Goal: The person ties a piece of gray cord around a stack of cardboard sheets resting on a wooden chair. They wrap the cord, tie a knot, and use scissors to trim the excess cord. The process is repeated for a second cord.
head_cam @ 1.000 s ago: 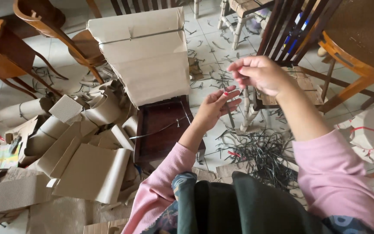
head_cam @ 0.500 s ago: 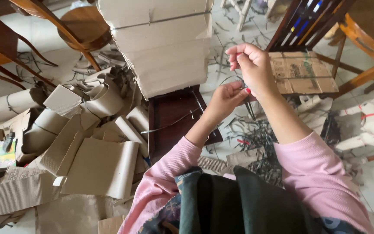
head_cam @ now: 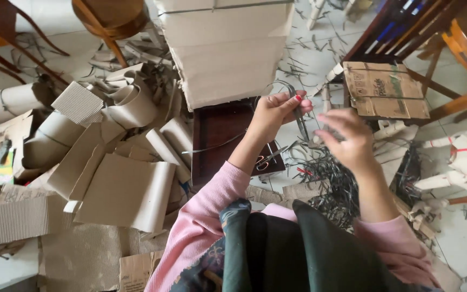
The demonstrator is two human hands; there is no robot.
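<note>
The floor (head_cam: 320,59) is crowded. On the left lie many rolled and flat pieces of corrugated cardboard (head_cam: 120,189), and straight ahead stands a tall stack of cardboard sheets (head_cam: 228,48) bound by a thin band. Just below the stack is a dark wooden tray (head_cam: 217,130), and a pair of scissors (head_cam: 268,158) rests at its right edge. A heap of dark cut strips (head_cam: 325,167) covers the tiles under the hands. On the right there is a flattened brown box (head_cam: 386,90) leaning near dark chair legs (head_cam: 385,32), and some white rolled tubes with red thread (head_cam: 463,162) lie farther right.

The left hand (head_cam: 277,114) is raised in front of the stack, wrist bent upward, with its fingers pinching a thin dark strip (head_cam: 298,116) that loops above the hand and hangs down beside it. The right hand (head_cam: 347,141) is lower and to the right, a little blurred; its fingers are curled near the hanging end of the strip, but I cannot tell if they really grip it.

Compared with half a second ago, the hands were then close together and the right one was higher; now the right hand has moved down and away, and the left is the upper one.
</note>
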